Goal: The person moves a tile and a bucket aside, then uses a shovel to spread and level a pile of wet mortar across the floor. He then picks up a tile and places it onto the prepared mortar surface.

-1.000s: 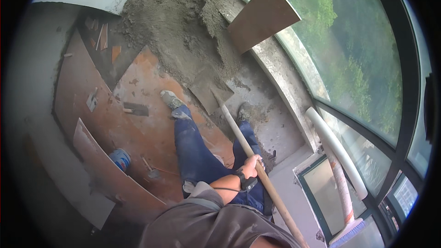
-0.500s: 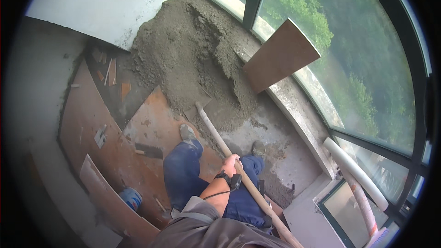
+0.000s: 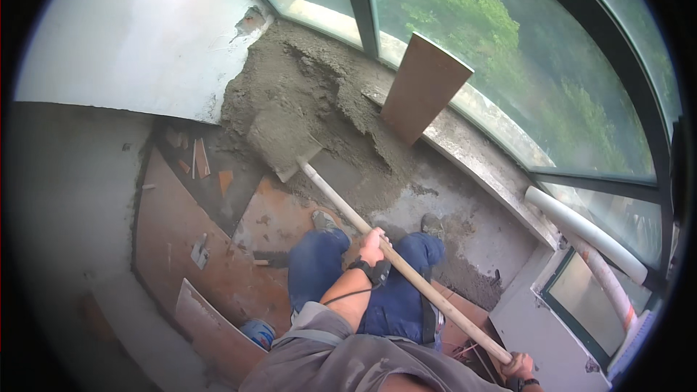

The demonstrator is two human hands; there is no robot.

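Note:
I hold a long-handled shovel [image 3: 428,294] slanting across my body. My left hand [image 3: 372,245] is closed around the middle of its wooden shaft. At the lower right, my right hand [image 3: 518,367] grips the shaft's end. The metal blade lies against a big heap of grey mortar [image 3: 298,65] in the corner, with a mound of mortar on top of it. Mortar covers most of the blade; only its rear edge shows.
Beside the heap, a brown tile [image 3: 425,87] leans on the window ledge. Left of my legs are a trowel [image 3: 200,250], a notched trowel [image 3: 270,258], a bucket [image 3: 258,332] and a propped tile [image 3: 214,334]. White pipes [image 3: 587,234] stand at right.
The shovel blade has come up out of the heap's edge with mortar on it. My right hand has come into view on the shaft's end. The whole view has shifted.

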